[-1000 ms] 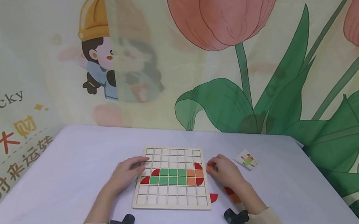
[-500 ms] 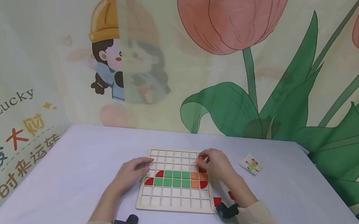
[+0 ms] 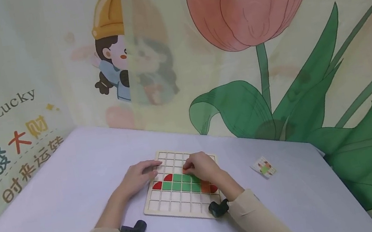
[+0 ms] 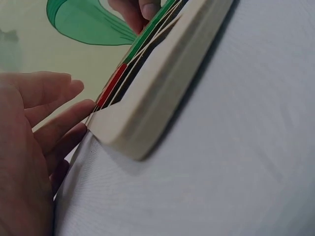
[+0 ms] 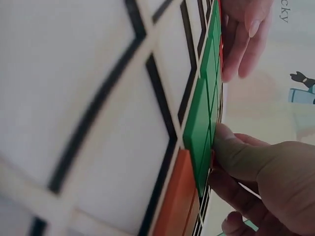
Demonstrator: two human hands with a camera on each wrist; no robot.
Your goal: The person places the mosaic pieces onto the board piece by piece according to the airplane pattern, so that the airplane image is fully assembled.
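Note:
A wooden grid board lies on the white table. Green square tiles fill part of two rows, with red rounded tiles at the left end. An orange tile sits in its cell in the right wrist view. My right hand is over the board, thumb and fingers pinching another orange tile just above the green ones; its fingers cover most of it. My left hand touches the board's left edge with fingers extended, also seen beside the wooden rim in the left wrist view.
A small patterned card lies on the table to the right of the board. Black wrist devices sit at both wrists. Printed curtains hang behind the table. My right forearm covers the table beside the board's lower right.
My right hand has carried the orange tile leftward, from beside the board, past its right edge, to above the green tiles. The left hand stays at the board's left edge.

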